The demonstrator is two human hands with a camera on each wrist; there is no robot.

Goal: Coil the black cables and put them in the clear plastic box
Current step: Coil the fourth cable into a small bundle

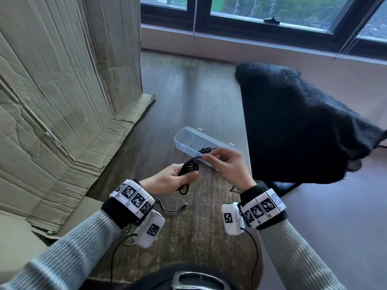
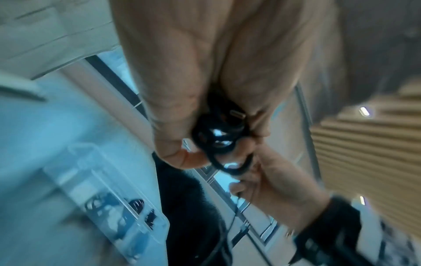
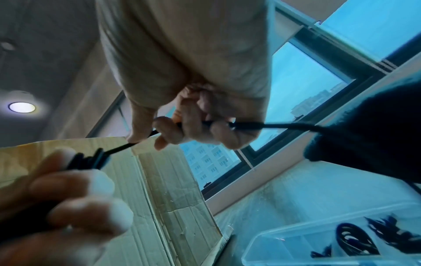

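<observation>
My left hand (image 1: 178, 179) grips a bundle of loops of a black cable (image 1: 189, 167) above the wooden table; the loops (image 2: 218, 133) show between thumb and fingers in the left wrist view. My right hand (image 1: 225, 162) pinches the cable's free strand (image 3: 248, 125) just right of the loops, and the strand runs taut to the left hand's coil (image 3: 91, 159). Behind the right hand lies the clear plastic box (image 1: 188, 137), open, with coiled black cables (image 3: 355, 237) in its near end. Another black cable end (image 1: 173, 209) lies on the table near my left wrist.
Tall flattened cardboard (image 1: 62, 91) leans along the table's left side. A chair draped in black fuzzy fabric (image 1: 297, 122) stands at the right table edge. A window sill (image 1: 251, 45) runs behind the table (image 1: 188, 84).
</observation>
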